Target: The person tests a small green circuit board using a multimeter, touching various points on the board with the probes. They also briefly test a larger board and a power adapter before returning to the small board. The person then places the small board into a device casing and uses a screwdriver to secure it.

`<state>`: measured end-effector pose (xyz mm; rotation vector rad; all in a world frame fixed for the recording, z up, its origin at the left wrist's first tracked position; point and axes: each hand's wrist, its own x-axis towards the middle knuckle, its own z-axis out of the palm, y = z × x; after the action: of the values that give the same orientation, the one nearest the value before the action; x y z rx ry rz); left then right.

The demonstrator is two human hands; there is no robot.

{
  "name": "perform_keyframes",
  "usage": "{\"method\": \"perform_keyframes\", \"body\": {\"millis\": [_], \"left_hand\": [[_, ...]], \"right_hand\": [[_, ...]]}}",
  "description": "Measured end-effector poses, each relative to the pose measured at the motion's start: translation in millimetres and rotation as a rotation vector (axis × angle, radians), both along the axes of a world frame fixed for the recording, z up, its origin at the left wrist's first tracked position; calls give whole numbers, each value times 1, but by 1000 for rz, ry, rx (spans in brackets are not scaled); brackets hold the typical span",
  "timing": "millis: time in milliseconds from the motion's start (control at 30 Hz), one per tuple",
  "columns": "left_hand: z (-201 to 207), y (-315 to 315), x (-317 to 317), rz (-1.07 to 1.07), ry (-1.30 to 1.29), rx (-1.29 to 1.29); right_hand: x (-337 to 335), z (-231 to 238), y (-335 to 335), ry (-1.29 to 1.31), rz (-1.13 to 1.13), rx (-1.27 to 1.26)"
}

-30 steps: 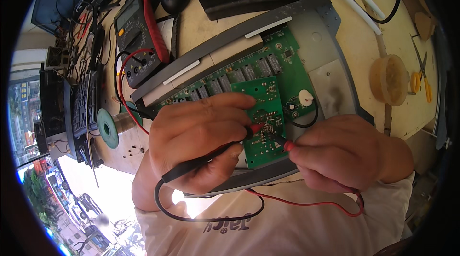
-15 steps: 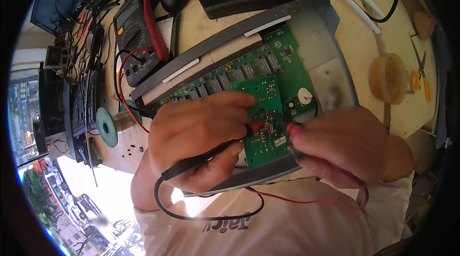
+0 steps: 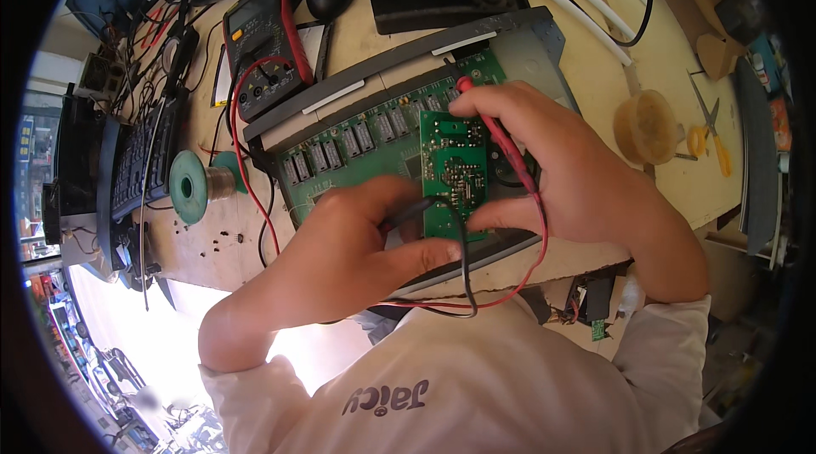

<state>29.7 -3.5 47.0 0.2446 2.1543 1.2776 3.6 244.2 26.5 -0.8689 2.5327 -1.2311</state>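
Note:
A small green circuit board [image 3: 444,173], solder side showing, is tilted above a larger green board [image 3: 374,148] inside a grey frame. My left hand [image 3: 361,237] is closed at its left side, thumb by the lower edge, with a black multimeter probe [image 3: 408,214] in its grip; its other fingertips are hidden. At the right side, my right hand [image 3: 569,156] curls round the small board, index finger near the top and thumb near the bottom. A red multimeter probe [image 3: 507,148] lies within that hand, pointing up and away from the solder joints.
A multimeter [image 3: 268,50] with its leads plugged in lies beyond the grey frame [image 3: 408,54]. On the left are a solder spool [image 3: 191,188] and a keyboard [image 3: 149,144]. A tape roll [image 3: 646,127] and yellow-handled scissors [image 3: 712,139] lie at the right.
My hands have shifted from holding both probes over the solder joints to the small board's sides. The red probe has swung upward, and the board is tilted more.

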Motion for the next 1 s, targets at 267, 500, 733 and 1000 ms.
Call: {"method": "perform_keyframes", "body": {"millis": [267, 500, 733, 1000], "left_hand": [[-31, 6, -11, 273, -292, 465], [-37, 14, -9, 346, -242, 703], [-39, 5, -18, 239, -360, 666], [-30, 11, -15, 292, -333, 642]], "right_hand": [[-7, 21, -3, 276, -215, -303], [4, 22, -9, 248, -295, -370], [-10, 11, -14, 268, -140, -344], [9, 12, -9, 208, -144, -395]]}}
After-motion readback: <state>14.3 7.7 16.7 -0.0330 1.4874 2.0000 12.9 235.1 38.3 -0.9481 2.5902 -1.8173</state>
